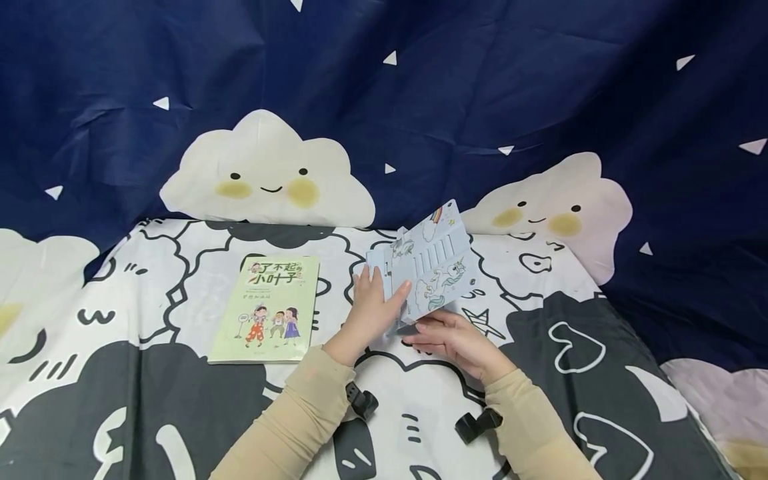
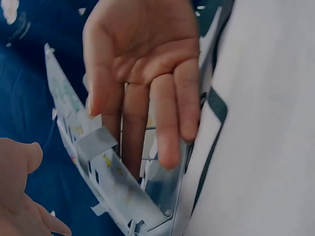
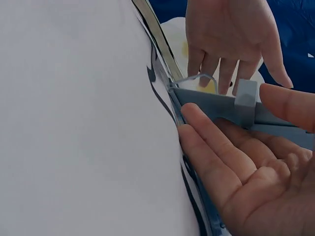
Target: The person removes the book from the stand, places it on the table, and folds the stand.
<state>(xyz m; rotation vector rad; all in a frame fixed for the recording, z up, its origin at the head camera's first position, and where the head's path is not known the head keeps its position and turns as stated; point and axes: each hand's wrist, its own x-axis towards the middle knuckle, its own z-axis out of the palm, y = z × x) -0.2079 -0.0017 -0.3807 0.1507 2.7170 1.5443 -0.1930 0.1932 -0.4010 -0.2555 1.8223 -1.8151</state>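
Note:
A light blue folding book stand (image 1: 435,267) with unicorn and rainbow pictures is tilted up on the sheep-print cloth. Its slotted panel is raised from a second part below, and a small grey clip (image 3: 246,101) shows at the panel's edge. My left hand (image 1: 375,310) is at its left side, thumb spread away from straight fingers. In the right wrist view those fingers reach down behind the panel. Palm up, my right hand (image 1: 459,340) is at the stand's lower edge. Its extended fingers (image 2: 165,118) reach between the two parts, and the thumb lies close to the clip.
A pale green book (image 1: 264,310) with cartoon children on its cover lies flat to the left. The black-and-white cloth (image 1: 414,407) covers the surface. Behind hangs a dark blue curtain (image 1: 420,107) with smiling clouds. Each wrist carries a small black camera mount (image 1: 478,425).

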